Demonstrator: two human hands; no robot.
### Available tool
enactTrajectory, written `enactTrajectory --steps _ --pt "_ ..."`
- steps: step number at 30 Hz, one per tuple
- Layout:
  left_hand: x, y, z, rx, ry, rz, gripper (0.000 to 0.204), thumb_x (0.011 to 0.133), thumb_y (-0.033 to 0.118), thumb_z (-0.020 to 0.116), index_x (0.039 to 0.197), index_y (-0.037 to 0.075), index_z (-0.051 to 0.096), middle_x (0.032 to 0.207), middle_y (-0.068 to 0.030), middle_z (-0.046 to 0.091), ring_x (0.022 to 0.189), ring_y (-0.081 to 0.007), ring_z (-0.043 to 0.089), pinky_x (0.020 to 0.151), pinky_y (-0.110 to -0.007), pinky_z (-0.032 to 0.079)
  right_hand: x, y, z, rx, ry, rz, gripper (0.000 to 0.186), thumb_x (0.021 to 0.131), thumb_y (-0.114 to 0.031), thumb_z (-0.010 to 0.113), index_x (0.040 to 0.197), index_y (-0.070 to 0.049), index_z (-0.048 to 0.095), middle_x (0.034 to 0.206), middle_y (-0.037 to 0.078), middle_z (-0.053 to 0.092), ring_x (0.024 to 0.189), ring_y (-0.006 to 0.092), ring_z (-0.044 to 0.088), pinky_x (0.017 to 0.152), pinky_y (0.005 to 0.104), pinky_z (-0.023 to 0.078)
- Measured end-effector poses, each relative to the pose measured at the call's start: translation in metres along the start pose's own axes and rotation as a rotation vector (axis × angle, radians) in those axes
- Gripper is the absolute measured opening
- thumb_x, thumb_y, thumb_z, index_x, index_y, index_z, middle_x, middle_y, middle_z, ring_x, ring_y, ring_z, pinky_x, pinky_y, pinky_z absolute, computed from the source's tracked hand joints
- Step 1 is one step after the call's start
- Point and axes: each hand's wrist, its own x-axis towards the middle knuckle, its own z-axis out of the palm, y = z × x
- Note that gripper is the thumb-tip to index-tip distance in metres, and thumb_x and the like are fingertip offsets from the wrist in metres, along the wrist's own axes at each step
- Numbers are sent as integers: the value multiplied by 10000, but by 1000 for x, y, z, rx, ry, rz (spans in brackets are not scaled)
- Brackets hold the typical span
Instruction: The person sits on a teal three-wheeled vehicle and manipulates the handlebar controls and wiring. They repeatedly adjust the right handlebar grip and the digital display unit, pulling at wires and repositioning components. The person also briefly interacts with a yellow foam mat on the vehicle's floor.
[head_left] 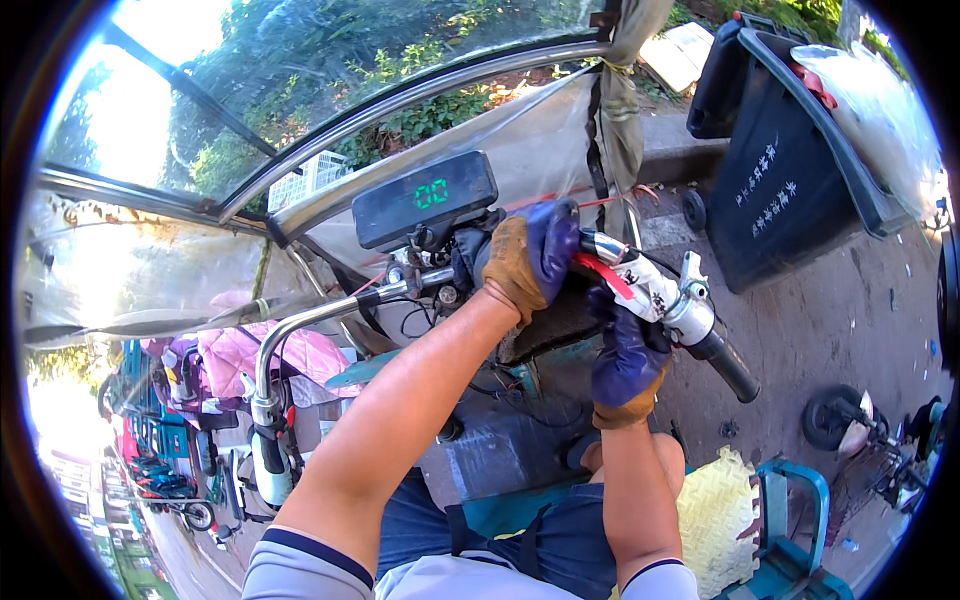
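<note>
Both my hands wear purple-and-brown work gloves at the right half of a metal handlebar (335, 312). My left hand (530, 255) is closed over the bar, just right of the dark display unit (425, 200) with green lit digits. A red strip (604, 275) comes out beside its fingers and lies across a white-wrapped part (645, 285) of the bar. Below that part, my right hand (630, 355) is raised with its fingers curled up against the underside; whatever they hold is hidden. Farther right are a brake lever mount (690, 275) and a black grip (730, 368).
A clear windshield (430, 60) with a metal frame rises ahead. Two dark wheeled bins (790, 170) stand at the right, one with plastic bags. Left are the other grip (270, 465), a pink quilted cover (265, 355) and parked vehicles. A yellow foam mat (720, 520) lies beside me.
</note>
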Motion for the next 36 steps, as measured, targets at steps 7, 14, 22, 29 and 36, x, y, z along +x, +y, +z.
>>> enactTrajectory --steps 7,14,22,29,36 --pt "1 7 -6 18 -33 -51 270 1046 294 537 1017 74 692 932 -219 707 903 -478 675 765 -559 504 -7 -14 10 89 -33 63 348 1076 -44 622 1418 15 641 1297 158 737 1122 296 752 1026 421 603" --pt "-1 3 0 232 7 34 236 1022 263 552 1012 97 719 957 -197 737 922 -448 700 779 -544 525 -31 -65 13 -192 -187 230 360 1045 13 648 1403 51 659 1229 170 761 1083 227 739 1006 358 578" --pt "5 22 -13 158 -116 -139 382 1105 334 443 1014 50 681 950 -255 723 940 -495 682 808 -565 512 -27 -177 -35 -1285 -114 -549 512 898 40 727 1404 -7 666 1258 178 757 1143 326 728 1041 416 557" --pt "-21 60 -65 266 -59 -233 483 1005 419 674 1295 34 697 1324 -244 693 1272 -448 623 1091 -545 488 43 -189 -48 -1744 -491 119 431 865 -255 774 1254 -73 734 1032 211 785 933 357 774 872 428 586" --pt "-185 81 -251 274 154 -181 509 976 112 738 1455 30 584 1442 -187 619 1372 -367 576 1196 -472 422 53 -169 -65 -1631 -423 74 302 842 -255 751 1067 -55 770 781 160 753 705 266 743 703 405 567"
